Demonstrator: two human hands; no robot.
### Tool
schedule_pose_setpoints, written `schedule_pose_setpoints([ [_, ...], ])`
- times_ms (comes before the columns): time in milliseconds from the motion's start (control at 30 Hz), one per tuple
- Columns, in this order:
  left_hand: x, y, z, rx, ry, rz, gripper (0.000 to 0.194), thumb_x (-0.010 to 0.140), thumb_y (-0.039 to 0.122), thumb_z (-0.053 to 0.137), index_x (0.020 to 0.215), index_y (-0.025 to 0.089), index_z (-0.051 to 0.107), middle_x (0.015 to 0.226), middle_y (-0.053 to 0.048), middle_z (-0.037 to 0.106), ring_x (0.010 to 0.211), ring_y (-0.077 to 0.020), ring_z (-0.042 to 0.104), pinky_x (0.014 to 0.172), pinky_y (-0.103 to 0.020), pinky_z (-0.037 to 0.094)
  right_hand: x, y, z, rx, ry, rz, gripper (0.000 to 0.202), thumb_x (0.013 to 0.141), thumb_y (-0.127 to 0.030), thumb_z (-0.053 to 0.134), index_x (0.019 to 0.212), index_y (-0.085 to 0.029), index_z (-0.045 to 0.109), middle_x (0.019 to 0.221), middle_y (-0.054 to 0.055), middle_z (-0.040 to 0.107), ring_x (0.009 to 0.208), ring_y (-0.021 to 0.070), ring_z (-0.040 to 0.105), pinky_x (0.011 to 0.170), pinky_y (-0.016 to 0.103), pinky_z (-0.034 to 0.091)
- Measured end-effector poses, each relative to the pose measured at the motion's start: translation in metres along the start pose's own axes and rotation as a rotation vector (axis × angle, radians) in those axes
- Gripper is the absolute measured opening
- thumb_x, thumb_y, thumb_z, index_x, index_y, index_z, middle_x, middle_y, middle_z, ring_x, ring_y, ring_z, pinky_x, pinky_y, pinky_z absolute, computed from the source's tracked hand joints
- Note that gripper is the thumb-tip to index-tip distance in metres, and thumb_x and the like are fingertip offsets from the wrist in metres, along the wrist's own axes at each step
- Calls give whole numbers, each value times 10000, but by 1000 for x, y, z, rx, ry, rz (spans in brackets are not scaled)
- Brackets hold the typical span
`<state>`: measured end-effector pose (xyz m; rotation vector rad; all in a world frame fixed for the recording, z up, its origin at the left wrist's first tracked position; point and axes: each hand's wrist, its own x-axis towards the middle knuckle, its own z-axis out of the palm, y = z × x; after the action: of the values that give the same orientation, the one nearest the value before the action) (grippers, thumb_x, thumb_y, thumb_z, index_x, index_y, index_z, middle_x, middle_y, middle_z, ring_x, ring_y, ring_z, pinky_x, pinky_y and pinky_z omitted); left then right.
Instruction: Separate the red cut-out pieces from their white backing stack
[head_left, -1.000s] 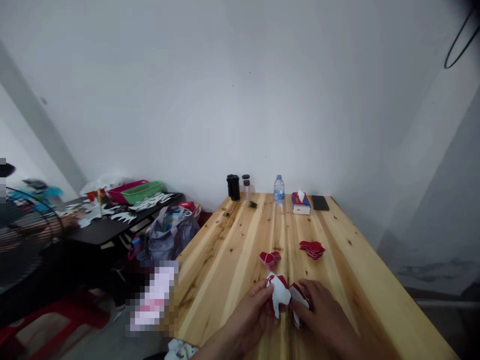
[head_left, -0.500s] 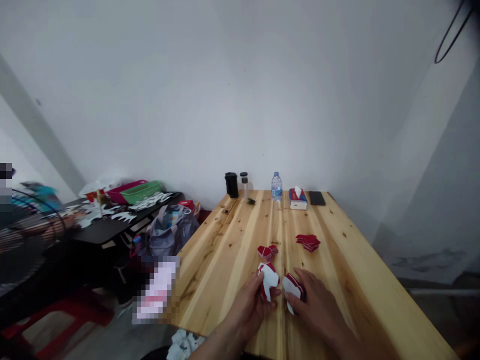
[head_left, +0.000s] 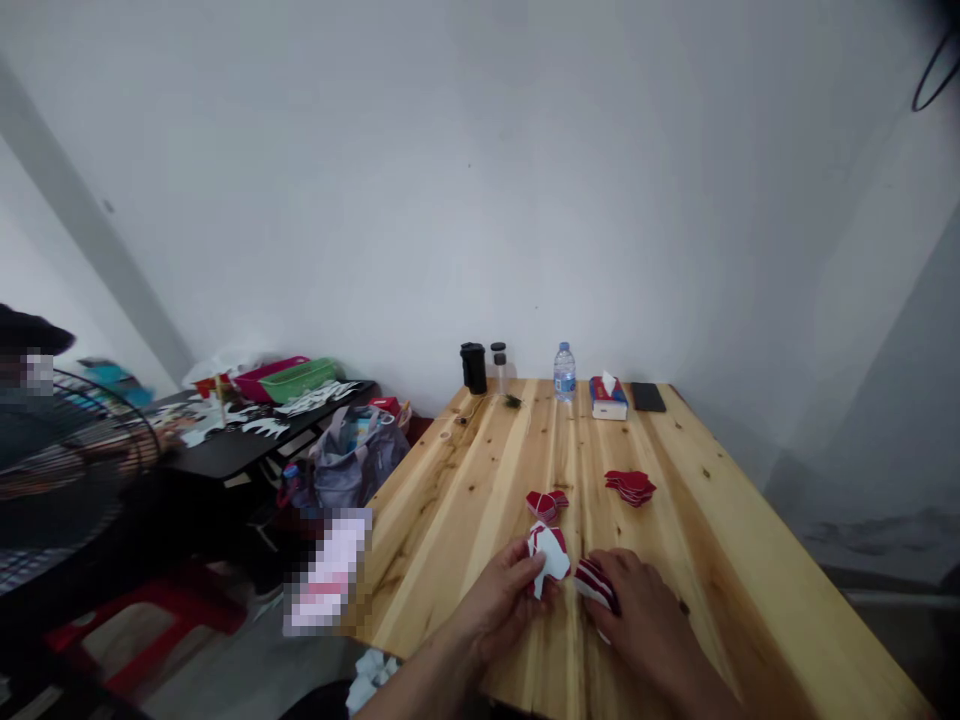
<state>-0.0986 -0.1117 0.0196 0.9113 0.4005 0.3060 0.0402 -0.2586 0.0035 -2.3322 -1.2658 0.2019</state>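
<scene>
My left hand [head_left: 504, 592] is closed on red-and-white cut fabric pieces [head_left: 553, 552], their white side facing up and the thumb on top. My right hand [head_left: 639, 608] grips a stack of similar cut pieces [head_left: 595, 582], tilted so that its layered red and white edges show. The two hands are close together but apart, low over the wooden table [head_left: 480, 520]. Just beyond my left hand lies a small red stack [head_left: 546, 505], crossed by a light band or thread. Farther right sits another stack of red pieces [head_left: 630, 486].
Along the table's back stand a black cup [head_left: 473, 368], a clear lidded bottle [head_left: 501, 372], a water bottle [head_left: 564, 373], a tissue pack [head_left: 608, 398] and a dark flat object [head_left: 648, 397]. Left are a fan [head_left: 75, 450], a bag [head_left: 360, 455] and a black table [head_left: 225, 455] with baskets.
My right hand has turned its stack so the layered edges show instead of the white face. The pieces in my left hand have shifted slightly. The whole view has moved a little.
</scene>
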Motion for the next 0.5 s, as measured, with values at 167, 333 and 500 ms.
schedule_pose_setpoints([
  [167,6,21,-35,420,35,82,400,819,468,683,1043,145,610,849,-51,665,626,-100,542,546,-209,355,2,4,4,32,-30,-11,431,821,-304,521,1240,-235,600,1195,108,598,1040,281,572,905,385,415],
  [333,9,43,-63,531,55,49,419,760,461,738,1004,138,628,800,-28,647,611,-101,530,551,-215,334,10,17,10,120,-91,-13,543,786,-280,527,1312,-150,562,1215,138,586,1104,270,564,963,364,406],
  [500,7,46,-61,607,21,2,437,794,493,683,1047,141,626,785,-31,641,572,-95,512,522,-210,313,9,16,8,50,-66,5,510,808,-352,531,1297,-220,593,1215,121,594,1093,298,570,968,419,405],
])
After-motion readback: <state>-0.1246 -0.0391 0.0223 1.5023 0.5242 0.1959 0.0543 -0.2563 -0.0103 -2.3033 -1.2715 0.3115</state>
